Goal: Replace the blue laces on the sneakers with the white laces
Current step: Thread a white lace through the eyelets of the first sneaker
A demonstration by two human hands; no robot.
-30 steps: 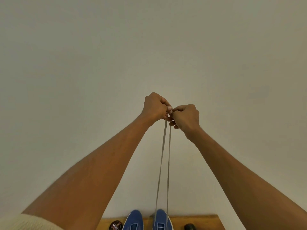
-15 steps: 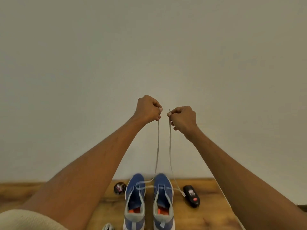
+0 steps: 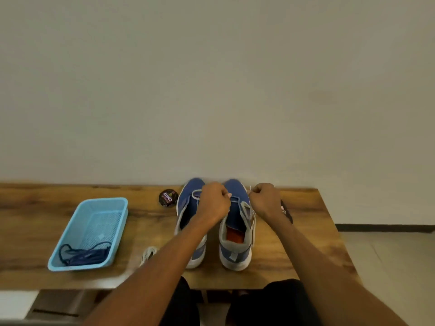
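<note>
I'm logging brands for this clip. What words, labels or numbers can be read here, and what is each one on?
"Cherry": on the lid of the small round black tin on the table, left of the sneakers; the reading is a little blurred.
Black object behind the right hand: pale markings, too hidden and blurred to read.
Grey heel tab on the right sneaker: no legible text.
Blue basket: none.

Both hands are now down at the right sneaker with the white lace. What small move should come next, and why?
Probably thread the lace end in the right hand through the next eyelet of the right sneaker. Both fists, the left hand too, pinch the white lace at the toe end, and most of the tongue looks unlaced. The blue laces already lie in the basket.
</note>
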